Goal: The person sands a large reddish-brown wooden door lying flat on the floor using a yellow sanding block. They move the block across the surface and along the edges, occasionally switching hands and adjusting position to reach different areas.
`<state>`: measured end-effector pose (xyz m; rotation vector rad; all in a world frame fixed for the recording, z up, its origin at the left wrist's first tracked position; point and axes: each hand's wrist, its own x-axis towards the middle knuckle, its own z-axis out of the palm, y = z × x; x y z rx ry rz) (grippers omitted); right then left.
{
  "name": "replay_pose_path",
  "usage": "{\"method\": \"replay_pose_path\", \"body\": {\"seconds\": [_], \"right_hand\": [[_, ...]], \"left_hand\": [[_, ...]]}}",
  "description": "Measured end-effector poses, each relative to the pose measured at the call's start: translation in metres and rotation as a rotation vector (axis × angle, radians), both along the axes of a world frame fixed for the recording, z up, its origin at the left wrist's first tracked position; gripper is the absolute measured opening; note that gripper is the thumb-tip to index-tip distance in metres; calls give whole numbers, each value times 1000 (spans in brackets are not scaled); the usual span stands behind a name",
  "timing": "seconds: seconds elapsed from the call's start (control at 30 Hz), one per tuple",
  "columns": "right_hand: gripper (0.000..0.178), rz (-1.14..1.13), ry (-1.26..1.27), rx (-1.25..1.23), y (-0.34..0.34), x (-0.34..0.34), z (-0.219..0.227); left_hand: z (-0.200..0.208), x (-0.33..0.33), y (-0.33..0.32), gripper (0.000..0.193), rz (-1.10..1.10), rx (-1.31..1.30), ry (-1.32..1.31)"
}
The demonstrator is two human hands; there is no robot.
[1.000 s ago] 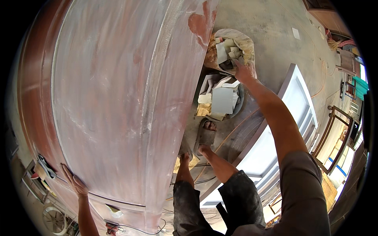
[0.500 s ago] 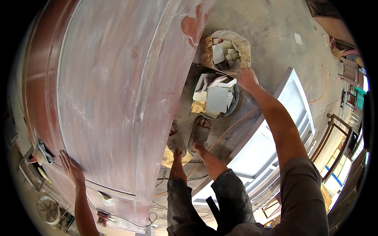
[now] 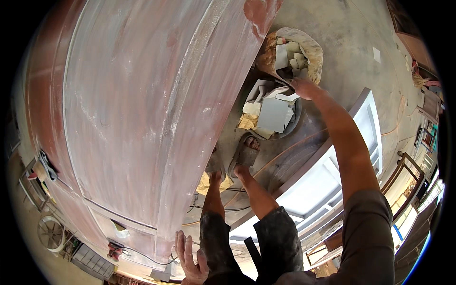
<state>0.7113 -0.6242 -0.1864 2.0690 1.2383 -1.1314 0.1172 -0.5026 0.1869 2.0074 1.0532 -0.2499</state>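
Observation:
My right hand (image 3: 305, 89) is closed on the near edge of a stained, open-topped sack (image 3: 314, 53), its fingers pinching the rim. Inside the sack lie worn pieces of sandpaper (image 3: 298, 61). Just nearer stands a round bucket (image 3: 295, 122) heaped with more sheets and scraps, a flat grey sheet (image 3: 273, 115) on top. My left hand (image 3: 191, 260) is raised beside the near end of a large reddish-brown wooden panel (image 3: 128, 109), fingers apart and nothing in them. The panel's surface is coated with whitish dust.
A white framed panel (image 3: 318, 175) lies on the floor to the right. An orange hose (image 3: 280, 156) and dark cables cross near my feet. A red power tool (image 3: 115, 251) with a cord and a folded sheet (image 3: 121, 232) rest on the panel. A cloth (image 3: 47, 166) lies at its left edge.
My left hand has lifted off the panel and come right, close to my legs. My right hand stays at the sack's edge. The view has shifted, moving the sack and bucket rightward in it.

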Motion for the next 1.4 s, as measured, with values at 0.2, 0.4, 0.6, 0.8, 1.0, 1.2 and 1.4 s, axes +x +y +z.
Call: {"method": "replay_pose_path", "body": {"seconds": [0.2,0.4,0.6,0.8,1.0,1.2,1.4], "right_hand": [[41,-122,-8,406,-15,-23,30],[34,-194,-260,651,-24,-33,59],[30,-339,-55,1172,1,-121,153],[32,-232,368,1315,38,-217,306],[39,-300,518,1385,53,-262,364],[46,-441,537,1265,74,-272,383],[21,-747,601,862,82,-291,376]], "left_hand": [[15,-11,-41,48,50,-153,154],[1,-9,-49,45,72,-162,118],[0,23,-45,49,81,-71,-57],[-7,141,14,70,96,160,-415],[5,158,39,52,1,199,-612],[33,147,33,45,162,196,-659],[37,133,20,40,650,120,-514]]}}
